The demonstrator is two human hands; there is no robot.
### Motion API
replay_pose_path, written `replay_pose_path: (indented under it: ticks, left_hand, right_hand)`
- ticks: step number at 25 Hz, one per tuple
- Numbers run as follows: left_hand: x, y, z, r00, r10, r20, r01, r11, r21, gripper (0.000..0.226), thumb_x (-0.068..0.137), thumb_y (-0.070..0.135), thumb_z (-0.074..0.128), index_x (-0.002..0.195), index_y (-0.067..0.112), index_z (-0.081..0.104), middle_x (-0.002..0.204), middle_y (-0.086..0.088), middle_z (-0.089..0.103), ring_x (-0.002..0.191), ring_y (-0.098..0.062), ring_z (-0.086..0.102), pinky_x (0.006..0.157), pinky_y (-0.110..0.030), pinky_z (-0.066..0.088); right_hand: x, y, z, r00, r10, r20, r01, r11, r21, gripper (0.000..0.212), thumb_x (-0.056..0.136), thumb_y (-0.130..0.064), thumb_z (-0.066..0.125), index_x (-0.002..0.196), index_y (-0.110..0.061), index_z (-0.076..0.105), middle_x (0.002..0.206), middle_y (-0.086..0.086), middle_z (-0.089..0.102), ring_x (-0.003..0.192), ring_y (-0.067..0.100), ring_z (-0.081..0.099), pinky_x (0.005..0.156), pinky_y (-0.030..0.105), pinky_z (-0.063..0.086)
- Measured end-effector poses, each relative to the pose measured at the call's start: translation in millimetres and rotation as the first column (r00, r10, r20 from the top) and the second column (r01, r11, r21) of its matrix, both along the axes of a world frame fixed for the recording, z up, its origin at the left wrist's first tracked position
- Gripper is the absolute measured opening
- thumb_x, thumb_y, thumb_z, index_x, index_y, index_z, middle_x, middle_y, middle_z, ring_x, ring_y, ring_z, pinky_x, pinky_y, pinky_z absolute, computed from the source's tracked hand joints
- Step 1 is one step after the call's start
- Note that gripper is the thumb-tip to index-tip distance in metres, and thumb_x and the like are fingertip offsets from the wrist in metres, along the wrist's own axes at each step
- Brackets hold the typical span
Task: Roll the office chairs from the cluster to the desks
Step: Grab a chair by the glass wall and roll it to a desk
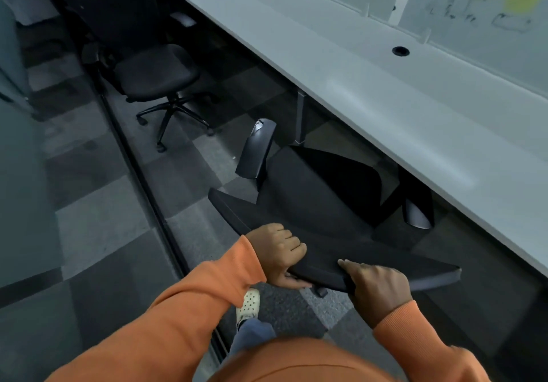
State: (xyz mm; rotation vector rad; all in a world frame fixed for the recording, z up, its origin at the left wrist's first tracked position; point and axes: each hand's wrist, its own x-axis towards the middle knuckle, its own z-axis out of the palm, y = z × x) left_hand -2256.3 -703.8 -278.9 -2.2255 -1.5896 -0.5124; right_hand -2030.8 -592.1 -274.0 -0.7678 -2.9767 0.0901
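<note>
Both hands, left and right, grip the top edge of a black fabric-backed office chair. Just ahead of them, its seat noses under the long pale grey surface, nearly parked. Farther ahead-left, another black swivel chair already stands by it.

Wheels of the near chair are hidden under its seat. Scribbles on the partition are too blurry to read.

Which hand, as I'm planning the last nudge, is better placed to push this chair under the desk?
Probably the left hand: it grips the backrest nearer the left armrest, which sits clear of the desk; the right armrest is at its edge.
</note>
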Motion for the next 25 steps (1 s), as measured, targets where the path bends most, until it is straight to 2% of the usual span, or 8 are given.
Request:
replay_pose_path:
  ticks: [6,9,12,14,17,19,21,25]
  left_hand:
    - [-18.6,52.4,16.4,0.995,-0.099,-0.034,0.094,0.988,-0.12,0.071,0.071,0.083,0.049,0.061,0.013,0.055,0.056,0.002,0.053,0.048,-0.02,0.051,0.049,-0.028,0.035]
    - [-33.3,81.5,18.0,0.989,-0.14,-0.039,0.132,0.977,-0.17,0.077,0.063,0.09,0.046,0.06,0.013,0.054,0.056,0.001,0.054,0.049,-0.02,0.053,0.05,-0.029,0.039]
    - [-49.2,113.9,15.6,0.971,-0.232,-0.053,0.22,0.961,-0.17,0.082,0.058,0.094,0.045,0.061,0.013,0.056,0.056,0.002,0.055,0.049,-0.021,0.054,0.05,-0.029,0.043]
    - [-58.4,136.1,15.2,0.946,-0.319,-0.058,0.304,0.936,-0.18,0.083,0.059,0.095,0.043,0.061,0.013,0.058,0.057,0.002,0.056,0.049,-0.02,0.055,0.049,-0.029,0.044]
    - [-67.1,164.6,16.3,0.889,-0.451,-0.079,0.43,0.881,-0.2,0.081,0.06,0.093,0.042,0.063,0.015,0.061,0.059,0.003,0.059,0.051,-0.019,0.058,0.048,-0.027,0.046]
    - [-71.5,180.1,15.1,0.834,-0.545,-0.086,0.518,0.826,-0.222,0.081,0.063,0.092,0.039,0.065,0.015,0.063,0.061,0.002,0.06,0.052,-0.019,0.059,0.049,-0.026,0.047]
    - [-70.6,191.7,16.9,0.79,-0.609,-0.07,0.581,0.78,-0.234,0.081,0.065,0.091,0.035,0.065,0.014,0.063,0.061,0.0,0.061,0.053,-0.02,0.059,0.05,-0.026,0.047]
    - [-62.6,201.1,22.1,0.73,-0.684,0.019,0.67,0.709,-0.221,0.077,0.066,0.089,0.039,0.06,0.015,0.06,0.056,0.003,0.058,0.045,-0.019,0.054,0.045,-0.024,0.041]
  right_hand:
    - [-0.9,-9.4,5.6,0.972,-0.226,0.058,0.228,0.973,-0.027,0.031,0.065,-0.027,0.078,0.094,-0.028,0.07,0.077,-0.01,0.072,0.06,0.013,0.067,0.049,0.026,0.048]
    - [-9.3,-11.7,15.1,0.965,-0.263,-0.015,0.262,0.965,-0.026,0.046,0.062,-0.047,0.08,0.101,-0.024,0.07,0.085,-0.009,0.073,0.064,0.012,0.069,0.053,0.026,0.052]
    - [-26.3,-14.1,23.9,0.913,-0.406,-0.043,0.403,0.914,-0.052,0.074,0.077,-0.077,0.031,0.118,-0.024,0.064,0.112,-0.007,0.07,0.089,0.015,0.07,0.067,0.03,0.055]
    - [-40.1,-15.4,28.7,0.843,-0.53,0.096,0.538,0.833,-0.126,0.089,0.073,-0.084,0.015,0.129,-0.026,0.053,0.13,-0.007,0.061,0.106,0.017,0.066,0.078,0.034,0.054]
    - [-55.1,-14.9,31.6,0.745,-0.639,0.191,0.662,0.743,-0.098,0.073,0.078,-0.085,0.027,0.115,-0.027,0.052,0.111,-0.008,0.066,0.095,0.017,0.066,0.075,0.033,0.052]
    - [-64.7,-18.0,26.5,0.671,-0.714,0.199,0.735,0.676,-0.051,0.073,0.077,-0.087,0.024,0.104,-0.027,0.054,0.097,-0.007,0.069,0.086,0.017,0.067,0.071,0.034,0.052]
    - [-71.5,-21.6,20.9,0.62,-0.764,0.181,0.777,0.629,-0.008,0.084,0.071,-0.091,0.017,0.106,-0.027,0.058,0.093,-0.007,0.07,0.084,0.017,0.067,0.068,0.032,0.05]
    - [-79.7,-30.1,27.5,0.507,-0.819,0.269,0.849,0.529,0.008,0.079,0.076,-0.088,0.03,0.118,-0.027,0.059,0.1,-0.006,0.071,0.091,0.016,0.067,0.07,0.031,0.045]
